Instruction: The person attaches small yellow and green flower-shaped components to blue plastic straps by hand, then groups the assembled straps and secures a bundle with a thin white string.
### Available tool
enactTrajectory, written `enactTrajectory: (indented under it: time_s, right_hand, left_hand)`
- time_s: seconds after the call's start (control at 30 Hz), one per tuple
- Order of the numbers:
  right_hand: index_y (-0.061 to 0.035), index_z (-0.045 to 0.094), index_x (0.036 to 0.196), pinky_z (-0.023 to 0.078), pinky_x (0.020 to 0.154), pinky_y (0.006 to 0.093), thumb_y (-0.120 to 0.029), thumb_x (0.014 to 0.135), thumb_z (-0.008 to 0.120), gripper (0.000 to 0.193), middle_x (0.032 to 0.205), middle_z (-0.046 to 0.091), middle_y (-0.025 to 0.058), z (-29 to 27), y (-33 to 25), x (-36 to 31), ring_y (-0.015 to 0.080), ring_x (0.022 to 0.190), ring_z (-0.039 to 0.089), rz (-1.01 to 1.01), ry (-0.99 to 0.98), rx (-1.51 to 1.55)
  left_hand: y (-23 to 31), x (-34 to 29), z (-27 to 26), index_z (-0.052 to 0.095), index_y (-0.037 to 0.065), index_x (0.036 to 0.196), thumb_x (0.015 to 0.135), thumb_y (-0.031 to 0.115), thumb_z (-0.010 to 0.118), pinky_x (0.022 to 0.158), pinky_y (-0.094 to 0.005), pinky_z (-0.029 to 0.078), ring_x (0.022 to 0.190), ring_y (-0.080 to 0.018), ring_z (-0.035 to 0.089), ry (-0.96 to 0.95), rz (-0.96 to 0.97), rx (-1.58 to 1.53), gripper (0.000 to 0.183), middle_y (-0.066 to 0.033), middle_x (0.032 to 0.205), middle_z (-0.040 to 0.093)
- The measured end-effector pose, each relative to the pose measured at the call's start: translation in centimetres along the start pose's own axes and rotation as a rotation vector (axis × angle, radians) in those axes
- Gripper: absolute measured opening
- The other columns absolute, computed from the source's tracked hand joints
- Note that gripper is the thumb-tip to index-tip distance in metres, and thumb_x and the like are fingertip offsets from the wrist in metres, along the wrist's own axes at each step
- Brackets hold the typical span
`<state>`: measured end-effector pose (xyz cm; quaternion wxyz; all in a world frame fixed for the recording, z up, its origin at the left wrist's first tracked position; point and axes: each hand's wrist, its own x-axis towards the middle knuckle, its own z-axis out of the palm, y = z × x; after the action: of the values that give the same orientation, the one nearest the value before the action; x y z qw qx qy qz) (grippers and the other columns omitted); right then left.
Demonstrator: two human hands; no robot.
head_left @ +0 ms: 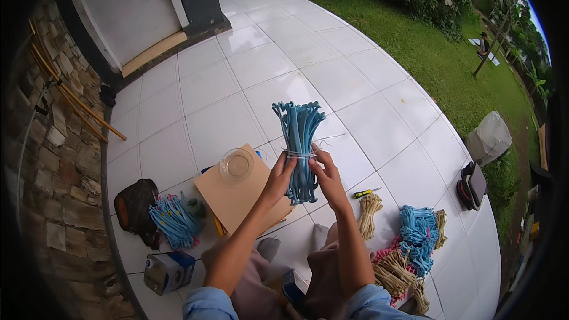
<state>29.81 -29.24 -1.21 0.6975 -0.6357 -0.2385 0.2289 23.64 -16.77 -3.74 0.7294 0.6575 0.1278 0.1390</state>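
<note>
A bundle of blue strands with curled ends stands upright between my hands, above the tiled floor. White string is wound round its middle, and thin loose ends stick out to the right. My left hand is closed on the bundle's left side, thumb near the string. On the other side my right hand grips it just below and beside the string. Below my left forearm lies a tan board with a clear round plastic container on it. A beige bundle and a yellow-handled screwdriver lie right of my right hand.
Several blue bundles, with beige and pink ones, are heaped at the lower right. On the left are another blue bundle, a brown bag and a tin. A white sack stands by the grass; a person is far off.
</note>
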Motion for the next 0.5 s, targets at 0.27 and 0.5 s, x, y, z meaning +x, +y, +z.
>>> enactTrajectory:
  time_s: [0.27,0.5]
  right_hand:
    - [0.0032,0.062,0.082,0.044,0.058,0.0231,-0.015,0.086,0.054,0.02,0.066,0.062,0.0075,0.9,-0.1,0.3,0.0103,0.059,0.056,-0.224,0.375,-0.376]
    - [-0.002,0.053,0.077,0.041,0.068,0.0278,-0.026,0.092,0.042,0.031,0.073,0.055,0.0044,-0.7,-0.5,0.3,0.0137,0.07,0.051,-0.075,0.26,0.337]
  left_hand:
    - [-0.7,-1.6,-1.8,0.041,0.002,0.104,0.081,0.02,0.054,0.08,-0.0255,0.039,0.089,-0.0128,0.048,0.066,-0.103,-0.116,0.033,-0.0105,0.095,0.052]
    - [1.8,-1.5,-2.3,0.029,0.006,0.115,0.08,0.025,0.045,0.07,-0.0361,0.052,0.083,-0.0243,0.058,-0.139,-0.191,-0.514,0.043,-0.0179,0.097,0.054]
